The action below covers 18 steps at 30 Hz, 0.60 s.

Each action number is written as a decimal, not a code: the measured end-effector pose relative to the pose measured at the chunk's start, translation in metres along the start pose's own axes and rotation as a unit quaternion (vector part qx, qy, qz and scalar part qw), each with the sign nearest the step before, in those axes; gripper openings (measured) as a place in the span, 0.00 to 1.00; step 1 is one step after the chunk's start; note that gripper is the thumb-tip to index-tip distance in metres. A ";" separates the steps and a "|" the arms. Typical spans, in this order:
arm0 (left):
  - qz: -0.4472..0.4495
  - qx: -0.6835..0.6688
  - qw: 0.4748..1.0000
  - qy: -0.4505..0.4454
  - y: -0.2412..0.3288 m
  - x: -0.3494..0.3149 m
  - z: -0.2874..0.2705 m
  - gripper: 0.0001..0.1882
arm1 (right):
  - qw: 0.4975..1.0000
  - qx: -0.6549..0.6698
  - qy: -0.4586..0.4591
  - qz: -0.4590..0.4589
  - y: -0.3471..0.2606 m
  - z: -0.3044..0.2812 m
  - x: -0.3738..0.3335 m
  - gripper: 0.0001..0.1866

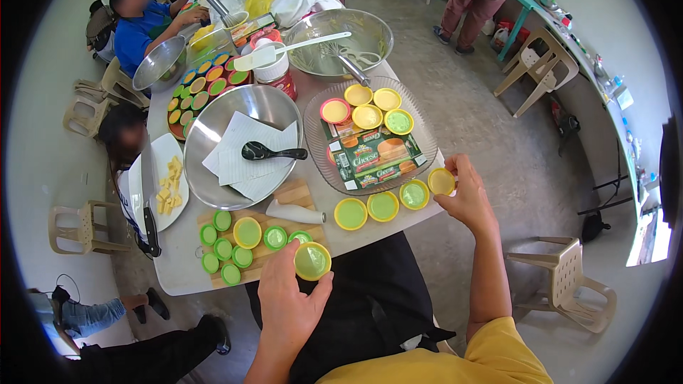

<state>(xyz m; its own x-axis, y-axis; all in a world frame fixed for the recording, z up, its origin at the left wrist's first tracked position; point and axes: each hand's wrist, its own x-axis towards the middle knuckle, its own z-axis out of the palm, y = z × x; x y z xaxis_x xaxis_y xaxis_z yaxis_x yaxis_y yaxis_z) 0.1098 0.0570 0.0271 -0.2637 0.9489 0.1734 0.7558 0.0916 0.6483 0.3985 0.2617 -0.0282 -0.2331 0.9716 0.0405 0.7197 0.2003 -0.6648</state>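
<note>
In the head view, the left hand (288,302), low and just left of center, holds a yellow-rimmed cup (312,262) between thumb and fingers, in front of the table's near edge. Right of center, the right hand (471,195) pinches a second cup (441,181) by its side, beside the right end of a row of cups (383,206); whether that cup touches the tabletop I cannot tell. Both cups seem to hold a soft filling, so a light, level grip on the walls should serve best, with fingertips off the surface. The right one sits close to the table's edge; good practice would be to seat its base fully before loosening the fingers. The left one is best lifted clear of the green cups (231,252) on the cutting board (293,190), lower left.
</note>
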 end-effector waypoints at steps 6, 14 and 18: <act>0.015 0.022 0.998 0.048 -0.008 -0.008 -0.004 0.34 | 1.000 0.018 0.013 -0.011 0.002 0.010 0.003 0.29; -0.013 0.016 0.997 0.068 -0.031 -0.027 -0.043 0.32 | 0.998 -0.029 0.050 0.000 -0.022 0.007 -0.026 0.37; -0.038 0.027 0.992 0.113 -0.041 -0.048 -0.067 0.32 | 0.994 -0.028 0.107 -0.010 -0.033 0.001 -0.048 0.34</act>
<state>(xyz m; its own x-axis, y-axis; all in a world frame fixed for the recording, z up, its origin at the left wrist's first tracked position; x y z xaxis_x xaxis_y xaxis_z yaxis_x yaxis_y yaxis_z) 0.0509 -0.0126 0.0417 -0.4440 0.8471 0.2920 0.7583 0.1817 0.6260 0.3853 0.2086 -0.0095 -0.1068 0.9709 0.2145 0.7525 0.2199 -0.6208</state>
